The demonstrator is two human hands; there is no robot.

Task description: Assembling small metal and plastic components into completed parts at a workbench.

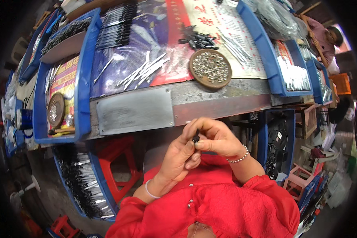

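Observation:
Both my hands meet in front of the table edge, above my red clothing. Between the fingertips is a small black plastic piece (196, 137), mostly covered by the fingers. My right hand (220, 137) pinches it between thumb and forefinger. My left hand (177, 155) is closed around its lower side, thumb against it. Beyond the hands, a round bowl (212, 87) of tiny metal parts sits at the table edge. Similar small black pieces (200, 41) are heaped behind that bowl. Thin silvery rods (144, 72) lie loose to its left.
A flat metal plate (135, 113) is fixed along the table edge. Blue trays (83, 79) stand left and right (271, 75), some holding parts. Bundled black-ended rods (116, 27) lie at the back. A red stool (121, 170) is below left. Another person (323, 37) is at far right.

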